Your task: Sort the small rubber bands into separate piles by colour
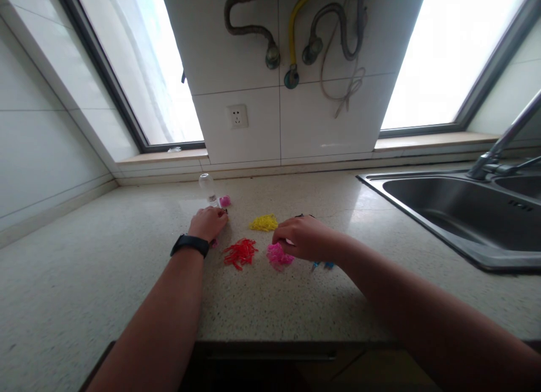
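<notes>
Hovering low over the pink pile (279, 260), the right hand (302, 238) has its fingers bent close together; whether they pinch a piece, I cannot tell. The pile is a loose tangle of small, bright strands on the speckled counter (274, 310), its far right side covered by the hand. Just to its left lies a red pile (240, 252), farther back a yellow pile (262, 222), and blue pieces (328, 265) show partly beneath the right wrist. A clear container (206, 186) stands at the far left, its contents unclear, with a small pink object (225, 201) just right of it. Before it, the left hand (208, 223) curls its fingers; their grip is hidden. A steel sink (499, 260) sits at right.
</notes>
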